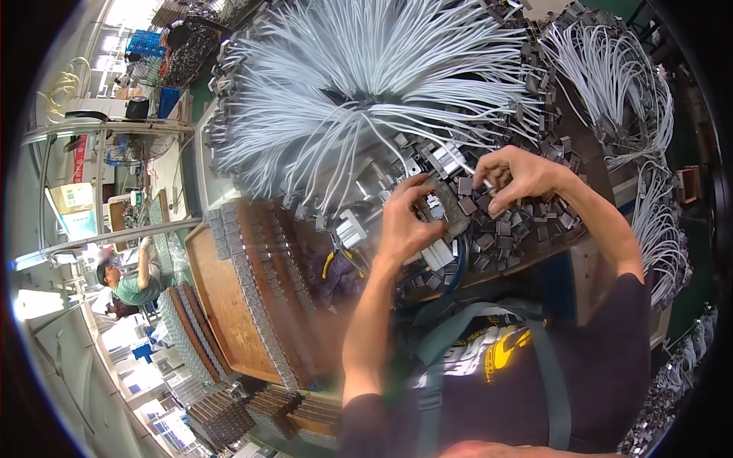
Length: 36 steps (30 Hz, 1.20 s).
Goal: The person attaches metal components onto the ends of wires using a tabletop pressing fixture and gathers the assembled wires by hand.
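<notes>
Steadying the small silvery part [435, 204] probably matters most: it sits between the curved thumb and fingers of the left hand [403, 221], gripped or not I cannot tell. The right hand [525, 175] curls nearby, what it pinches unclear; white cables [374, 57] beyond both hands want slack, and loose metal pieces [500, 229] below the right hand clearance.
</notes>
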{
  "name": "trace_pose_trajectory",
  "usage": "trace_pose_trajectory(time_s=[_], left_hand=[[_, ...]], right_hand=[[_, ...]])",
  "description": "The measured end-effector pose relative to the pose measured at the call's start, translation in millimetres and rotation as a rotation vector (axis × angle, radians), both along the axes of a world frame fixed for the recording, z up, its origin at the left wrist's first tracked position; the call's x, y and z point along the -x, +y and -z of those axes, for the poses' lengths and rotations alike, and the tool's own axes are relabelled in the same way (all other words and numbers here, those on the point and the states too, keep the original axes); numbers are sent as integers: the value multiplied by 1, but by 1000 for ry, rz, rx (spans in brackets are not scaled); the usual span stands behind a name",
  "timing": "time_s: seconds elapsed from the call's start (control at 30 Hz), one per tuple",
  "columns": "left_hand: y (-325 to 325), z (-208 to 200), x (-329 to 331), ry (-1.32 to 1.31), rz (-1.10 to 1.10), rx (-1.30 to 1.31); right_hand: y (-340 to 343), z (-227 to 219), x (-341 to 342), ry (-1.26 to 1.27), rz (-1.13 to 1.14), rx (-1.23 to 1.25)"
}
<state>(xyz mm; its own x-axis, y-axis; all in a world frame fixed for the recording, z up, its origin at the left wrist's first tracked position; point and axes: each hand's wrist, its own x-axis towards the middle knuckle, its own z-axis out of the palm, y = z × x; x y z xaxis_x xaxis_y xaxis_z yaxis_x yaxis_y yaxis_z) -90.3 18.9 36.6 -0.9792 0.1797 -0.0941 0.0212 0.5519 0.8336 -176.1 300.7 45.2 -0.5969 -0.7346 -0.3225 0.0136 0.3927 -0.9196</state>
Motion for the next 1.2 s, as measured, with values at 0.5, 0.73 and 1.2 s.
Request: trace_pose_trajectory(time_s=[0.5,0.73,1.2], left_hand=[[-58,-41,-51,-50,-105,4],[-58,-10,-57,-112,-163,-256],[-54,-29,-51,-194,-74,-90]], right_hand=[[-115,20,-19,-506,107,951],[-128,2,-31,339,-71,301],[-132,18,-32,315,-167,261]])
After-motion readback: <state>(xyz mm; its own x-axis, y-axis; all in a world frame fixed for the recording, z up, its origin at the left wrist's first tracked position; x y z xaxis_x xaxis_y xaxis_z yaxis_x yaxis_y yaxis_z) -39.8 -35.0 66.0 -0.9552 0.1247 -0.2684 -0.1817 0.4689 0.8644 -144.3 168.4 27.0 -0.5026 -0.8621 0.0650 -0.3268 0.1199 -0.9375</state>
